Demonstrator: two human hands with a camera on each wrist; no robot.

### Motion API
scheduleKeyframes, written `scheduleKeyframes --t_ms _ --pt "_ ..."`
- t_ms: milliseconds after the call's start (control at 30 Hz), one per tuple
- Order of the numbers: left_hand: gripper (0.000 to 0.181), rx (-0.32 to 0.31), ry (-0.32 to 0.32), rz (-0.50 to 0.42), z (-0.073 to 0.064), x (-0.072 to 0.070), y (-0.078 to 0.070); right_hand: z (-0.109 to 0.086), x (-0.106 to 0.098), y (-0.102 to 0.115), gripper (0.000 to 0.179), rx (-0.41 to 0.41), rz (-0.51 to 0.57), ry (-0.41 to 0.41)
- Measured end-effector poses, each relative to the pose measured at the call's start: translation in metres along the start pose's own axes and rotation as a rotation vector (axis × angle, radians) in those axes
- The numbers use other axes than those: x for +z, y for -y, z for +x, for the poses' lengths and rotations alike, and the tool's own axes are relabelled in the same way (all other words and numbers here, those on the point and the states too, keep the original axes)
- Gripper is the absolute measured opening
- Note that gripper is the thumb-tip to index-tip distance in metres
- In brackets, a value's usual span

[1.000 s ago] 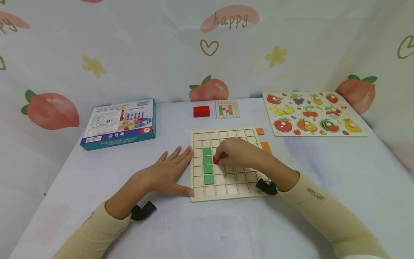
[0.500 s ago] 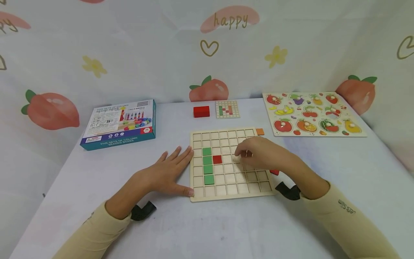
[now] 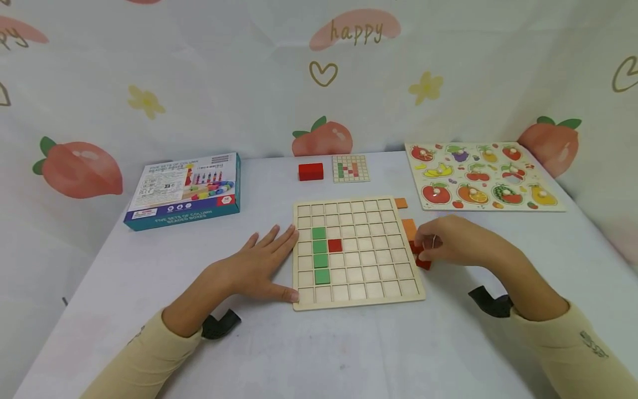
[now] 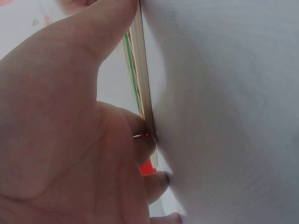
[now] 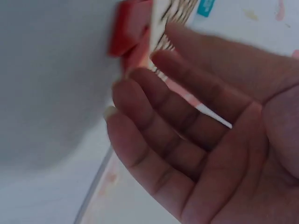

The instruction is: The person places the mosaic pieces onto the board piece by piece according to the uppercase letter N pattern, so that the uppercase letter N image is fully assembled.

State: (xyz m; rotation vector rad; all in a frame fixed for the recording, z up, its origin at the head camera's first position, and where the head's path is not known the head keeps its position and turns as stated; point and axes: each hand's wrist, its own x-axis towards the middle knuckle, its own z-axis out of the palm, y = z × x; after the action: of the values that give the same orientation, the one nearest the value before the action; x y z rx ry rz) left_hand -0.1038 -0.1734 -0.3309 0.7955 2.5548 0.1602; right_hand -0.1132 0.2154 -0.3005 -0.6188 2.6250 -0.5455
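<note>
A wooden grid board [image 3: 355,291] lies flat on the table, with a column of green square tiles [image 3: 321,260] and one red tile [image 3: 335,245] set in its squares. My left hand [image 3: 254,271] lies spread at the board's left edge, thumb and fingertips touching the rim. Off the right edge my right hand [image 3: 458,241] hovers over loose red tiles [image 3: 423,262], its fingertips right at them. In the right wrist view the fingers are bent and relaxed, thumb apart from them, and the red pieces [image 5: 131,29] show just beyond the fingertips.
Orange tiles [image 3: 409,228] lie along the board's right edge. Behind it are a red block [image 3: 310,172] and a small pattern card [image 3: 351,168]. A beaded-toy box [image 3: 184,191] sits at the back left, a fruit puzzle board [image 3: 483,177] at the back right.
My right hand has let go of the red tile, leaving it in the grid, and has moved right off the board to the loose red tiles. The left hand has stayed put.
</note>
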Motion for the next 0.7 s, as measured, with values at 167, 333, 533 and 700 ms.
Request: scheduleKeyframes --t_ms 167,333,533,700 --pt "0.126 -0.005 0.001 0.0 0.0002 -0.0003 0.0006 -0.0048 0.0028 -0.0079 0.023 0.0 0.01 0.051" --pt "0.126 -0.002 0.009 -0.007 0.0007 -0.0004 0.0012 -0.0012 0.0074 -0.0052 0.023 0.01 -0.004 0.059" --pt "0.125 -0.003 0.008 -0.006 -0.0004 -0.0004 0.0012 0.0006 0.0103 0.0011 0.023 -0.016 -0.012 0.06" --pt "0.125 0.003 0.0 -0.005 -0.0008 -0.0001 0.0011 0.0003 0.0091 0.0004 0.024 -0.076 0.005 0.042"
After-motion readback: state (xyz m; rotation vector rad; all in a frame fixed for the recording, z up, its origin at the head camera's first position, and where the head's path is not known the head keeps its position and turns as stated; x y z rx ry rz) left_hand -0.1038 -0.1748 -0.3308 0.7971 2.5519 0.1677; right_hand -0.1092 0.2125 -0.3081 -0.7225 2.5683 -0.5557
